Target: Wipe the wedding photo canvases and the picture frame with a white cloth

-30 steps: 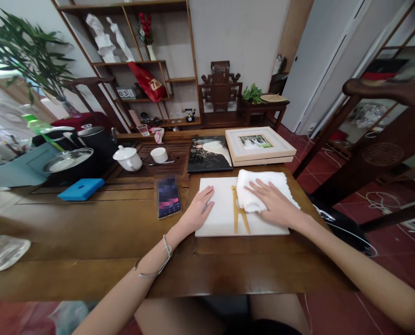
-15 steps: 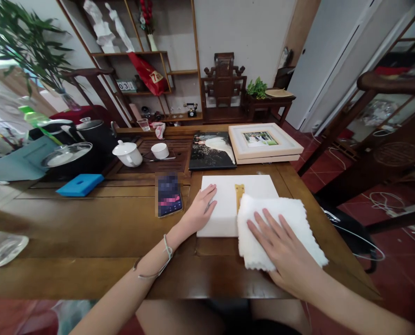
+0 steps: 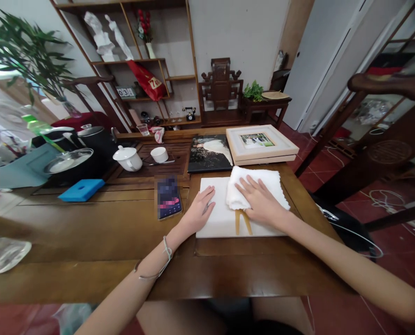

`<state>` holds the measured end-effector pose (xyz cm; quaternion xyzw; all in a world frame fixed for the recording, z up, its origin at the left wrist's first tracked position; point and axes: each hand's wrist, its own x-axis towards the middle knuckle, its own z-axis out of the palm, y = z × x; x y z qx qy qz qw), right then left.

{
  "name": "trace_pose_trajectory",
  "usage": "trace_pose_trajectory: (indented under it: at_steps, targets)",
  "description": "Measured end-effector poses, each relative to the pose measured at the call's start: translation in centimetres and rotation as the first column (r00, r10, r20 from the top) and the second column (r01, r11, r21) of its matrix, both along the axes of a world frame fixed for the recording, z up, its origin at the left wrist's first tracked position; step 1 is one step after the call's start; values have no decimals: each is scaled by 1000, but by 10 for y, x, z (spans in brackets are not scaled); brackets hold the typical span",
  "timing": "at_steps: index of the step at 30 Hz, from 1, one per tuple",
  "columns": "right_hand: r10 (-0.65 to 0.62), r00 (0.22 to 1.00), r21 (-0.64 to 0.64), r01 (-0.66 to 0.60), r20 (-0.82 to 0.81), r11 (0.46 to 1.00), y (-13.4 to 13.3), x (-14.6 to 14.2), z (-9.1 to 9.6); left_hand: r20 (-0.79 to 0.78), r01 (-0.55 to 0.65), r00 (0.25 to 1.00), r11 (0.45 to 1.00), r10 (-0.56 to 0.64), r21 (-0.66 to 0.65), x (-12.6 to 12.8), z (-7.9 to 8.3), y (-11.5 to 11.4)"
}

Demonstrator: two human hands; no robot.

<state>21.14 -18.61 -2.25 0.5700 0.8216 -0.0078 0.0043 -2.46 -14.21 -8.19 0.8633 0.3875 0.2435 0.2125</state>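
My left hand point(image 3: 199, 211) rests flat, fingers stretched out, on the left edge of a white rectangular panel point(image 3: 214, 223) lying on the wooden table. My right hand point(image 3: 261, 200) is spread flat on a white cloth point(image 3: 273, 179), pressing it against the upper right part of the panel. Below the cloth, two yellow-brown strips point(image 3: 237, 224) like legs of a figure show on the panel's surface. The upper part of that figure is hidden under the cloth. Just left of my left hand lies a phone point(image 3: 169, 200) with its screen lit.
Behind the panel lie a dark photo board point(image 3: 207, 160) and a light framed picture point(image 3: 263, 156). Further left stand a white lidded cup point(image 3: 128, 159), a small white bowl point(image 3: 159, 154), a blue block point(image 3: 82, 190) and a glass-lidded pot point(image 3: 69, 160). The table's right edge is near the panel.
My right hand has slid the cloth away from me, from the panel's lower right to its upper right, uncovering the figure's lower strips and covering its top. My left hand has stayed put.
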Motion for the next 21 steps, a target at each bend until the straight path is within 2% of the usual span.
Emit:
trace_pose_trajectory:
  at_steps: [4,7,10,13,17,21]
  targets:
    - [155,988,12,-155,-5,988,-53,-7,-8,6,2,1000,1000,-2,3,0,-1,0]
    - [300,953,14,-300,-53,954,-96,-7,-12,14,-4,1000,1000,4,7,0,-2,0]
    - [373,921,9,-375,-113,927,-112,-1,-11,21,-6,1000,1000,6,11,1,-2,0]
    - [337,926,-11,-344,-170,939,-91,10,-7,15,-6,1000,1000,6,8,1,-1,0]
    - [196,955,-9,-203,-223,979,-28,19,-4,-1,-3,1000,1000,3,5,1,0,0]
    - [65,967,-11,-70,-247,997,28,12,2,2,12,1000,1000,-12,7,1,-1,1]
